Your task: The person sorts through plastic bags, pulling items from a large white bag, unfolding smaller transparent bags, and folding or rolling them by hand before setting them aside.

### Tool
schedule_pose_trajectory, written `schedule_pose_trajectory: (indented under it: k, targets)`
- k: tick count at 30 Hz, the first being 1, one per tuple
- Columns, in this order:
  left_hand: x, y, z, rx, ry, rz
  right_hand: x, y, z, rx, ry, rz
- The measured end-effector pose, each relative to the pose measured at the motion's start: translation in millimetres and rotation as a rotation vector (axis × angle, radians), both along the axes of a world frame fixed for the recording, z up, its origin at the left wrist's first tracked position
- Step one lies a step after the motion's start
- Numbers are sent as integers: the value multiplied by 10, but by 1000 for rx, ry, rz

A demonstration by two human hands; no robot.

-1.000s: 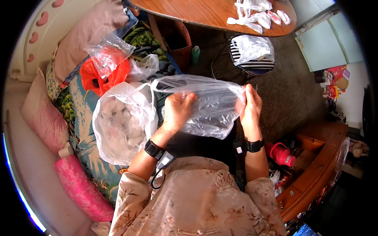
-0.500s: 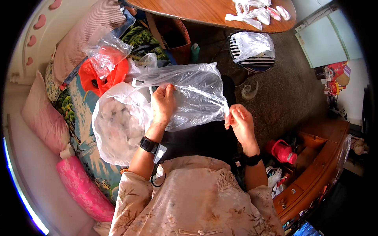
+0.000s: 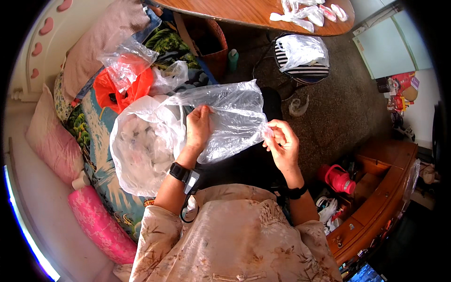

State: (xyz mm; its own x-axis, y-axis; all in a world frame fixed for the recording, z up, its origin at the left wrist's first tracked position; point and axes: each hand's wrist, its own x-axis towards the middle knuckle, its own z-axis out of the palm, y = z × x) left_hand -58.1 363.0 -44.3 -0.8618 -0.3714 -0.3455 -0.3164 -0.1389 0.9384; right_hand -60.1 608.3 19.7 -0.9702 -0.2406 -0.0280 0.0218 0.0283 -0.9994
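A clear plastic bag is stretched across my lap between both hands. My left hand grips its left part, the thumb on top. With fingertips pinched together, my right hand holds the bag's lower right corner, where the film bunches up. Just left of my left hand, on the bed, a large white plastic bag stands open with crumpled whitish bags inside it. Behind that lie a red plastic bag and another clear bag resting on it.
A wooden table at the far side bears several small tied bags. Below it stand a striped stool with a white bag on top, a brown bin and a green bottle. An open wooden drawer cabinet and pink jug are at right.
My right hand has shifted slightly left and up, now pinching more of the bag's corner. My left hand has moved a little right and down, and the bag's top edge sits lower.
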Motion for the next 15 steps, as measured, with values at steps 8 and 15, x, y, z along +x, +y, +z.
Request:
schedule_pose_trajectory:
  k: [8,15]
  targets:
    - [461,-154,285,173,-81,-520,-61,-28,-287,16,0,-176]
    - [841,-194,99,-199,-223,-602,-46,169,-557,410,277,-327]
